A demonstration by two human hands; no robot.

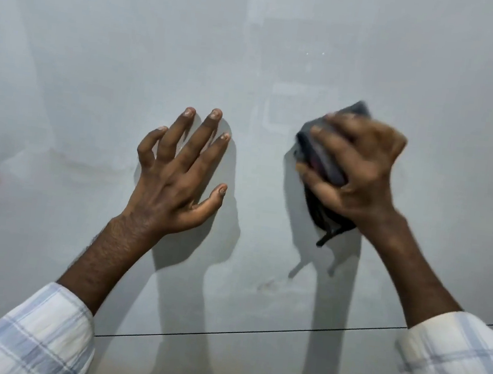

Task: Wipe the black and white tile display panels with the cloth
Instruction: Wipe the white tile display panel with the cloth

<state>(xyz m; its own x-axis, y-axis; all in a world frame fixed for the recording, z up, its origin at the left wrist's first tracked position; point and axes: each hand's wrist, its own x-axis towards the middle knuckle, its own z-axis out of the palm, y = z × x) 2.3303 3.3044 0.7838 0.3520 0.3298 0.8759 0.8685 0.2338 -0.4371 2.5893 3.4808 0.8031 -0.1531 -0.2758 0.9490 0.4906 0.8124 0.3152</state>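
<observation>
A glossy white tile panel [254,49] fills almost the whole view, with faint brownish veining at the left and lower middle. My left hand [179,176] rests on it with fingers spread and fingertips touching the surface. To its right, my right hand [354,171] grips a bunched dark grey cloth [322,161] and presses it against the panel; this hand is motion-blurred. A strip of the cloth hangs below the palm. No black panel is in view.
A thin dark joint line [253,332] runs across the lower part, separating this tile from the one below [248,371]. Plaid shirt cuffs [38,332] cover both forearms at the bottom corners. Reflections of lights show at the top right.
</observation>
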